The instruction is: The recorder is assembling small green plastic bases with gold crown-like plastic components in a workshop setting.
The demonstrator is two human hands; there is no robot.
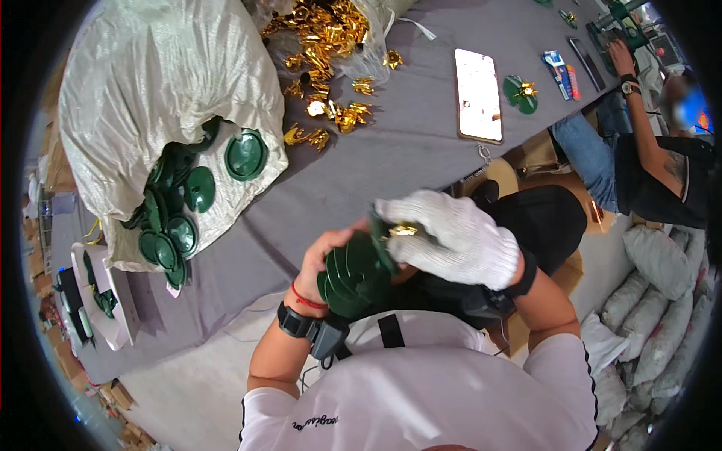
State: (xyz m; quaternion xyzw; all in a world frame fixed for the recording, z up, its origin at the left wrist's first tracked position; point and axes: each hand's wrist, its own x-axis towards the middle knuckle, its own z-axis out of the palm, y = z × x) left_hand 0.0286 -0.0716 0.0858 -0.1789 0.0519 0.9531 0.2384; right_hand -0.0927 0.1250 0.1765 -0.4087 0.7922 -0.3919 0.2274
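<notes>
My bare left hand [319,254], with a red string at the wrist, is wrapped round a fanned stack of dark green discs [350,279] above my lap. In a white knitted glove, my right hand [455,234] is closed at the stack's right end. A small shiny gold metal piece [404,230] shows at its fingertips, against the endmost disc. Whether the piece is fixed to that disc I cannot tell. On the table beyond lies a heap of similar gold metal pieces [323,37]. More green discs [180,234] spill from the mouth of a white woven sack [165,75].
A phone with a lit screen [479,94] lies on the grey-covered table [410,143]. Beside it is a green disc topped with gold [521,95]. At the far right, a co-worker's hand [621,56] is at a green machine [624,26]. Filled sacks [662,263] are piled on the floor.
</notes>
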